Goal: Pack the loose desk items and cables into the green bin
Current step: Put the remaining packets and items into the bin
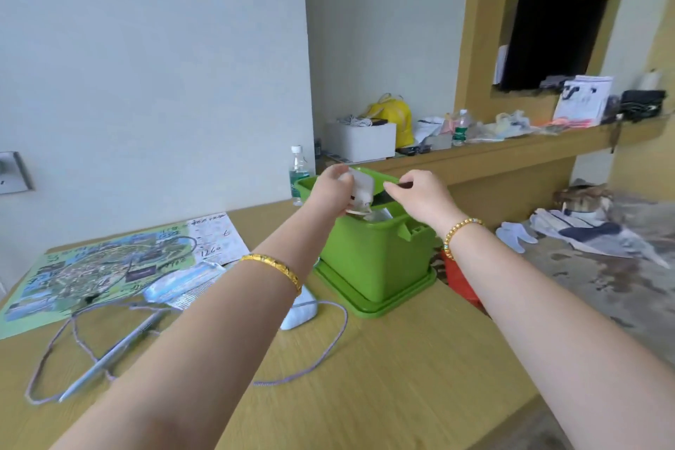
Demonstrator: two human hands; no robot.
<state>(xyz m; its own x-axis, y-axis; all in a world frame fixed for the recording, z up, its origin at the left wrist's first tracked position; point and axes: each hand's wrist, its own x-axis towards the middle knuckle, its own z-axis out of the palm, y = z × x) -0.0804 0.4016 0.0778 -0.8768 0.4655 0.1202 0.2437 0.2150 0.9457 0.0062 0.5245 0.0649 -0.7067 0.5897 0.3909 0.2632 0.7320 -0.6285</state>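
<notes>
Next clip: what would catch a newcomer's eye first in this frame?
The bright green bin at the desk's far edge, with both hands over its open top: the left hand grips a white adapter-like item, the right hand pinches a dark flat piece. Next, the purple braided cable looping across the desk in front, beside a colourful map on the left.

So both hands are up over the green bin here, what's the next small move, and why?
Probably lower and release: the left hand grips a white item and the right hand pinches a dark flat item, both already above the green bin opening.
</notes>
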